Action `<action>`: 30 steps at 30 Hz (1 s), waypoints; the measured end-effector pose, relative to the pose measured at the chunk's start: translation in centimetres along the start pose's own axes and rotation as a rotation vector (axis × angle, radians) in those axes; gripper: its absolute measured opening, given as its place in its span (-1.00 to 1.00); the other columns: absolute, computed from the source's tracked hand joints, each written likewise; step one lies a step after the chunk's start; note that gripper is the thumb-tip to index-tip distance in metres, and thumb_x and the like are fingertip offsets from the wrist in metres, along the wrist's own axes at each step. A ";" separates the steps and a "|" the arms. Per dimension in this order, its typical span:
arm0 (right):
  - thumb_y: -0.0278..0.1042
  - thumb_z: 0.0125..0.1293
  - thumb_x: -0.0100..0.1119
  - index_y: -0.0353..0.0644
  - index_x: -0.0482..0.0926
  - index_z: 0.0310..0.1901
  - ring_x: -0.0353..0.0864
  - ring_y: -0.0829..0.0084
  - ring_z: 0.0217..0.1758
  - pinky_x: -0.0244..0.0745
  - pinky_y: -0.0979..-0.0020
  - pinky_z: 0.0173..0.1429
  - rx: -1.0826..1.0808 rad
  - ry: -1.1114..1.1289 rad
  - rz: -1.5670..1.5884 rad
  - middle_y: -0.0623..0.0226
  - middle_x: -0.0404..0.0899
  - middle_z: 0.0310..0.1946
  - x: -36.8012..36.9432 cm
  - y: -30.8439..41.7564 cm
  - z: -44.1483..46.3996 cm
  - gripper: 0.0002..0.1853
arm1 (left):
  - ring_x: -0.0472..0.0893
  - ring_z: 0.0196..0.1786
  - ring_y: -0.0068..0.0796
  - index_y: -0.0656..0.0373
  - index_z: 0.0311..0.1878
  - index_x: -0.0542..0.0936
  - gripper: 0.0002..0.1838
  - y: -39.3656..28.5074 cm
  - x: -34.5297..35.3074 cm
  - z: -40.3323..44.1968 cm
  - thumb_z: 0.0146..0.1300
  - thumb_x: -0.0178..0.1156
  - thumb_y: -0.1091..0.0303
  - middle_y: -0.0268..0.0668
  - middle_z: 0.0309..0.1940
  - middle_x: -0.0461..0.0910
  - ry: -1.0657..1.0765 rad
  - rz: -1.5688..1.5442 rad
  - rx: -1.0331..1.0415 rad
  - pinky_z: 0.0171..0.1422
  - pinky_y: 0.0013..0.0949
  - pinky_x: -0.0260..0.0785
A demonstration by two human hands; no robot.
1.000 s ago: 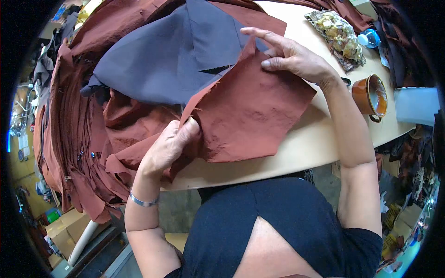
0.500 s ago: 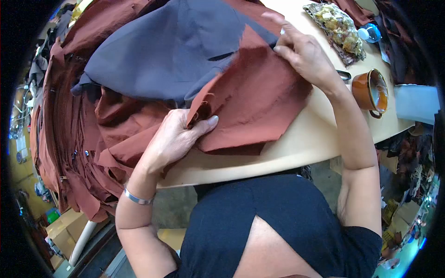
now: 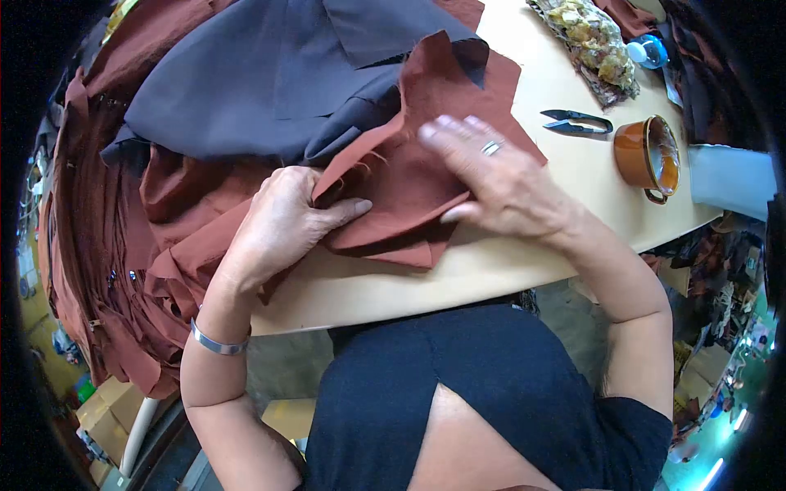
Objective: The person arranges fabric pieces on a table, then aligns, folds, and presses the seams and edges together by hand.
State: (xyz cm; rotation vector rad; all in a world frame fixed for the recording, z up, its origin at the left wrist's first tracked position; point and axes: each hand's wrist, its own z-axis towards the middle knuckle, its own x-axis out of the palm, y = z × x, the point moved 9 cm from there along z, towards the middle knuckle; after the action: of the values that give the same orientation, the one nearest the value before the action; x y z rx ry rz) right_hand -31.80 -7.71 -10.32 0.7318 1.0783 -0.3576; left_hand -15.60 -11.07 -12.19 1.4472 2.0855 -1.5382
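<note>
My left hand (image 3: 282, 217) is closed on the near left edge of a reddish-brown fabric piece (image 3: 413, 196), its thumb lying on top. Loose threads show along the raised, frayed edge beside it. Over the right part of this piece my right hand (image 3: 503, 180) is spread with fingers stretched out, a ring on one of them. Its thumb is close to the fabric's folded near edge; whether they touch I cannot tell. Dark blue-grey cloth (image 3: 246, 90) lies behind and partly under the brown piece. Black thread snips (image 3: 565, 128) rest on the table to the right.
A thick heap of brown garments (image 3: 98, 245) hangs over the left side of the pale table (image 3: 368, 299). On the right stand a brown mug (image 3: 629, 155), a patterned bag (image 3: 594, 53) and a blue-capped bottle (image 3: 652, 51). Cardboard boxes (image 3: 123, 409) sit below at left.
My right hand has moved left and nearer, off the far right corner and over the fabric. The brown piece has folded up, and the snips are now uncovered. My left hand keeps its grip.
</note>
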 end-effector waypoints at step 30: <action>-0.77 0.17 -0.14 -0.27 0.14 0.30 0.42 0.54 0.12 0.29 0.47 0.24 0.496 -0.363 0.976 0.24 0.47 0.05 -2.5 -9.4 0.3 -0.40 | 0.28 -0.54 -0.87 0.19 -0.28 0.61 -0.71 0.1 0.4 -2.2 0.27 0.18 0.12 -0.63 -0.59 0.38 0.058 -0.638 -0.010 -0.49 -0.65 0.15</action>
State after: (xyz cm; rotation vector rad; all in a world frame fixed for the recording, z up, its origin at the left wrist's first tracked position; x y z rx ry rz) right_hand -38.30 -14.89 -11.47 1.4693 0.1957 0.1015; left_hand -14.85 -9.12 -11.54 0.8580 2.7547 -1.6759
